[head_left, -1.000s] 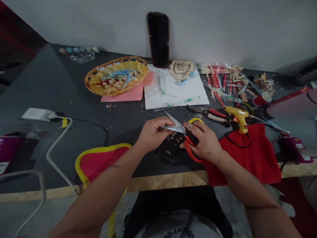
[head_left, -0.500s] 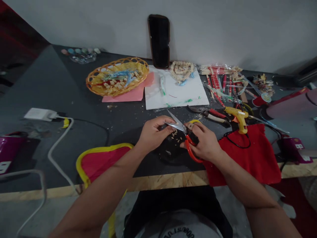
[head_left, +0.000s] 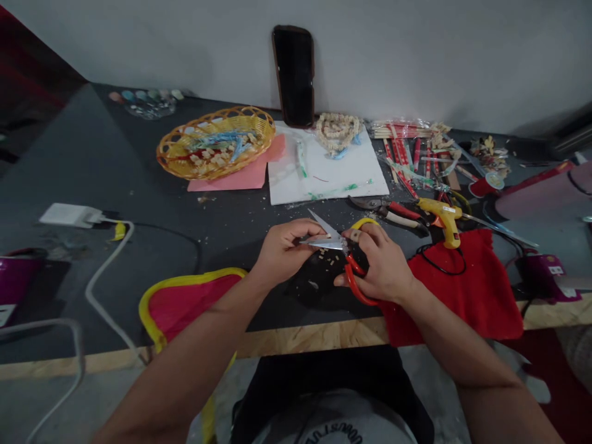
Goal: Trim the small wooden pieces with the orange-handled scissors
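My right hand (head_left: 382, 265) is closed round the red and yellow handles of a pair of scissors (head_left: 354, 271). The scissor blades are spread apart and point left toward my left hand (head_left: 287, 250). The fingers of that hand are pinched together right at the blades; what they hold is too small to make out. Beneath the blades, small pale cut bits (head_left: 330, 254) lie scattered on the dark tabletop (head_left: 231, 228).
A wicker basket (head_left: 171, 163) stands at the back left, beside a white board (head_left: 287, 191) and a leaning phone (head_left: 295, 77). Pruning shears (head_left: 400, 213), a yellow glue gun (head_left: 441, 216) and a red cloth (head_left: 485, 290) lie to the right. A pink fan (head_left: 185, 299) lies front left.
The scissor blades have shifted slightly, with the lower one reaching further left along my left fingers. The whole view has moved a little; both hands keep their places.
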Demonstrator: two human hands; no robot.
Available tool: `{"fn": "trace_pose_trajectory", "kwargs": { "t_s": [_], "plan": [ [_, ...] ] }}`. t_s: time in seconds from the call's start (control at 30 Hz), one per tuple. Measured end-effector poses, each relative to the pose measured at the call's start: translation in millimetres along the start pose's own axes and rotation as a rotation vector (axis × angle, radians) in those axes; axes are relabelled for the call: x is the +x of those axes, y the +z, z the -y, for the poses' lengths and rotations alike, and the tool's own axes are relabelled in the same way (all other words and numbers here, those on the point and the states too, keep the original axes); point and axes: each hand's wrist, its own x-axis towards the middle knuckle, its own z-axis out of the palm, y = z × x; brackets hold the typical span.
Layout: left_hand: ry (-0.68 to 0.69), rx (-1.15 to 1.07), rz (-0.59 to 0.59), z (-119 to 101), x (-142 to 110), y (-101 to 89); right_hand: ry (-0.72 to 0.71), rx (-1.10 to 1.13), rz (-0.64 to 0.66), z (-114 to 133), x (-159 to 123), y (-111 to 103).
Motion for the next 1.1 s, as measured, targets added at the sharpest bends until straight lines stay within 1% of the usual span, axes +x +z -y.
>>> {"fn": "trace_pose_trajectory", "kwargs": {
  "t_s": [0.33, 0.53, 0.73, 0.87, 0.97, 1.1],
  "plan": [
    [0.001, 0.025, 0.004, 1.8, 0.6, 1.1, -0.037, 0.033, -0.019, -1.4, 0.7, 4.9],
    [-0.014, 0.035, -0.065, 7.4, -1.3, 3.0, -0.022, 0.030, -0.035, -2.3, -2.3, 4.6],
    [-0.031, -0.011, -0.091, 8.2, -3.3, 4.9, -0.008, 0.071, -0.045, 3.1, -5.1, 1.4],
    [-0.010, -0.006, -0.110, 8.2, -3.1, 5.0, 0.042, 0.057, -0.041, 3.7, -2.1, 2.5],
    [0.012, 0.046, -0.092, 6.8, -2.8, 4.1, 0.060, -0.002, -0.017, 2.6, 0.0, 2.0],
    [0.022, 0.074, -0.032, 4.2, -2.1, 2.3, 0.029, -0.024, -0.002, 1.9, 0.9, 1.2]
  ]
}}
